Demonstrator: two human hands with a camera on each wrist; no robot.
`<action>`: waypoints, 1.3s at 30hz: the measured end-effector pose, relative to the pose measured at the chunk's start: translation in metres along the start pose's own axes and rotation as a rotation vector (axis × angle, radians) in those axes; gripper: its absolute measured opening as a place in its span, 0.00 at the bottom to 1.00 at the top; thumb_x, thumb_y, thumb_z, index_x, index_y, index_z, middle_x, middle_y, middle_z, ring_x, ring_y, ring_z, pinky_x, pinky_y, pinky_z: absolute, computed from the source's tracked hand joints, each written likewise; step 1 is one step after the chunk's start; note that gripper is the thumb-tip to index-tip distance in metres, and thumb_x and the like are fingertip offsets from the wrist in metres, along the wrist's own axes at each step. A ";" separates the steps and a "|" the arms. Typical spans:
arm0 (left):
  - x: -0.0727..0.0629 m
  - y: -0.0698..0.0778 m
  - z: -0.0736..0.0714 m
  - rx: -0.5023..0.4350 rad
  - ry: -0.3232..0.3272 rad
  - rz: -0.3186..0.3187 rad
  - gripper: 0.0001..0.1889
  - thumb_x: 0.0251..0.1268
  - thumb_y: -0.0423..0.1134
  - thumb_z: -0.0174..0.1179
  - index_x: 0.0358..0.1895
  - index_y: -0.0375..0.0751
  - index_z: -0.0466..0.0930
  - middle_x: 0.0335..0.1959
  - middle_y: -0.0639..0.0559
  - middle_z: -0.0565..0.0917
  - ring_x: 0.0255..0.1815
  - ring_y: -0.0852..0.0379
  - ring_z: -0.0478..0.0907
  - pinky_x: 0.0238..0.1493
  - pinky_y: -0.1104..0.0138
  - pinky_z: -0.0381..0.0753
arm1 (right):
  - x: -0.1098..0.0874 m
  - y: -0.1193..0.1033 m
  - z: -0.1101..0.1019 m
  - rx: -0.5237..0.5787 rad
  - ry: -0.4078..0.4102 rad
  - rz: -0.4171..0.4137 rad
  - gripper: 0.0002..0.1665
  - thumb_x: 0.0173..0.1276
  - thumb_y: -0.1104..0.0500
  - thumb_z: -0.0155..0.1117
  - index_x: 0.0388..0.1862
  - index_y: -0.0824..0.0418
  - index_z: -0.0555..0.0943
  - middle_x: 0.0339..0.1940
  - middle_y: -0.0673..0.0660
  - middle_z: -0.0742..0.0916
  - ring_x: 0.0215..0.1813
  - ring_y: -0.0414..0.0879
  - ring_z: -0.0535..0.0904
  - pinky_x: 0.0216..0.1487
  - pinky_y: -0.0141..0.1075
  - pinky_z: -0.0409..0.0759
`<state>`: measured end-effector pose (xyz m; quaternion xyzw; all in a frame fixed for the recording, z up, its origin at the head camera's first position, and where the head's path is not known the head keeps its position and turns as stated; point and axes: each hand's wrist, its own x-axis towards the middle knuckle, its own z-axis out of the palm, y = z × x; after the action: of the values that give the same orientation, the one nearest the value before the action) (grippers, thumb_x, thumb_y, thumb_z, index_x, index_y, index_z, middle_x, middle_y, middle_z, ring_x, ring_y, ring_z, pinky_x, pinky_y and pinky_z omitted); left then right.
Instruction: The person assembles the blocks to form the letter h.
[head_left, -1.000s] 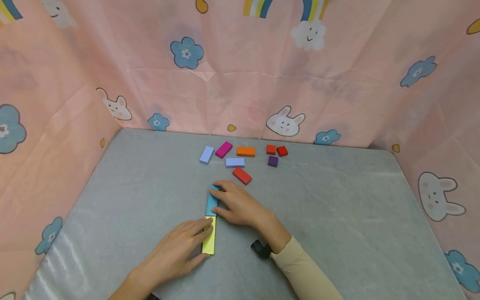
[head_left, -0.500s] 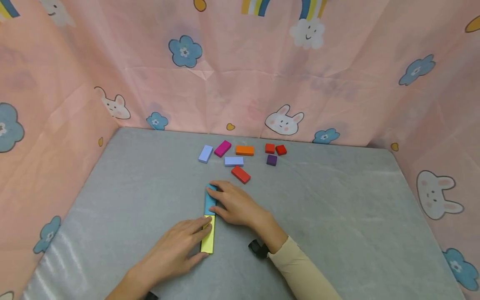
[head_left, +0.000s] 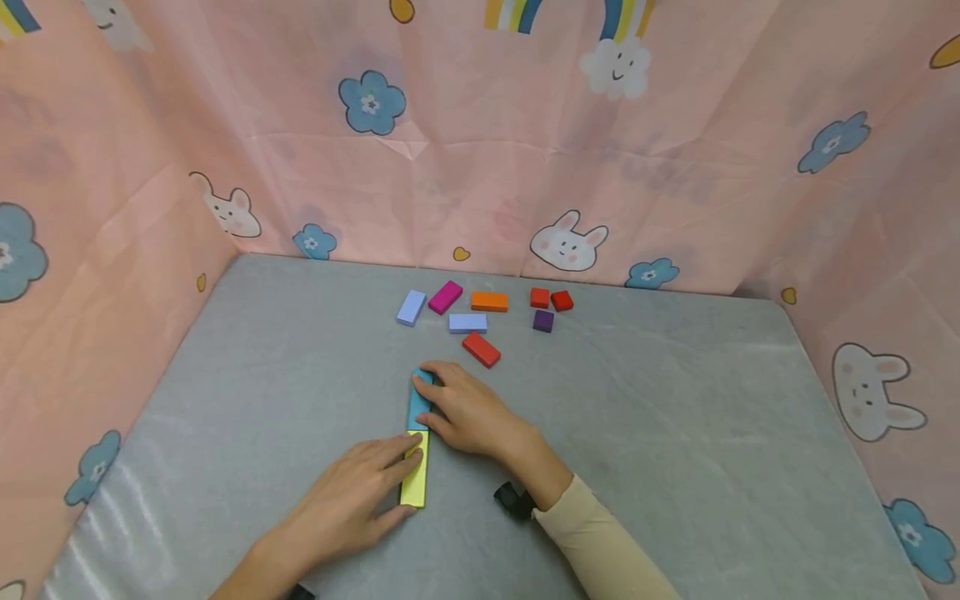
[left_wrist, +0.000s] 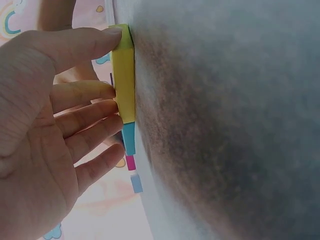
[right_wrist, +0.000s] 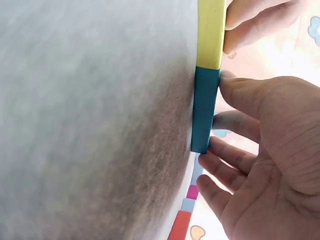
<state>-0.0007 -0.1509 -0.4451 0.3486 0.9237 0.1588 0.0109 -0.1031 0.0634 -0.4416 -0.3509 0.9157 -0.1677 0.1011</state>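
A yellow block point(head_left: 415, 487) and a blue block point(head_left: 420, 408) lie end to end on the grey cloth, touching, in one straight line. My left hand point(head_left: 345, 496) spans the yellow block, thumb at its near end and fingertips on its top toward the join. With the thumb beside the join and other fingers at the far end, my right hand point(head_left: 476, 412) holds the blue block lengthwise. In the left wrist view the thumb rests on the end of the yellow block point(left_wrist: 123, 80). The right wrist view shows the join between the yellow and the teal-looking blue block point(right_wrist: 205, 110).
Behind the hands lie a red block point(head_left: 482, 349), two lavender blocks point(head_left: 468, 323), a magenta block point(head_left: 446, 297) and an orange block point(head_left: 489, 302). Right of them sit two small red blocks point(head_left: 540, 297) and a purple one point(head_left: 543, 321). A pink patterned curtain point(head_left: 450, 183) surrounds the table.
The whole head view shifts slightly. Both hands stay on the blue and yellow blocks, which show no clear movement on the cloth.
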 end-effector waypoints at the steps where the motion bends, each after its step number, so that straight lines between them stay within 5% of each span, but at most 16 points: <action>1: 0.000 0.000 0.000 0.000 0.000 0.000 0.31 0.65 0.51 0.75 0.68 0.39 0.83 0.75 0.48 0.78 0.74 0.50 0.78 0.70 0.53 0.83 | 0.000 -0.001 0.000 -0.007 0.003 -0.001 0.36 0.81 0.47 0.63 0.80 0.61 0.70 0.81 0.62 0.74 0.82 0.54 0.69 0.84 0.48 0.71; 10: 0.002 -0.001 -0.003 -0.008 -0.005 -0.008 0.31 0.67 0.53 0.73 0.67 0.39 0.83 0.75 0.48 0.79 0.73 0.50 0.79 0.70 0.53 0.83 | -0.002 0.001 -0.002 0.038 -0.013 0.027 0.37 0.80 0.47 0.63 0.82 0.58 0.69 0.83 0.60 0.72 0.83 0.54 0.68 0.85 0.51 0.68; 21: 0.022 -0.013 -0.015 -0.053 -0.004 -0.048 0.32 0.68 0.48 0.73 0.71 0.39 0.79 0.75 0.47 0.79 0.73 0.46 0.79 0.71 0.48 0.82 | -0.005 0.012 -0.016 0.140 0.122 0.045 0.30 0.81 0.51 0.63 0.78 0.55 0.75 0.81 0.59 0.75 0.82 0.55 0.71 0.82 0.56 0.73; 30: 0.048 -0.022 -0.024 -0.065 -0.124 -0.086 0.41 0.64 0.48 0.76 0.77 0.36 0.71 0.83 0.39 0.67 0.82 0.41 0.69 0.78 0.45 0.76 | -0.007 0.017 -0.031 0.128 0.180 0.053 0.27 0.82 0.55 0.60 0.77 0.55 0.76 0.79 0.57 0.77 0.79 0.55 0.75 0.80 0.55 0.75; 39: 0.062 -0.026 -0.030 -0.094 -0.200 -0.094 0.43 0.60 0.51 0.78 0.75 0.34 0.73 0.82 0.39 0.69 0.84 0.41 0.65 0.83 0.43 0.68 | -0.012 0.023 -0.039 0.117 0.223 0.060 0.26 0.82 0.55 0.59 0.76 0.57 0.77 0.76 0.60 0.79 0.76 0.56 0.77 0.80 0.54 0.76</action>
<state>-0.0682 -0.1379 -0.4192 0.3179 0.9249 0.1655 0.1268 -0.1199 0.0970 -0.4139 -0.2960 0.9200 -0.2557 0.0240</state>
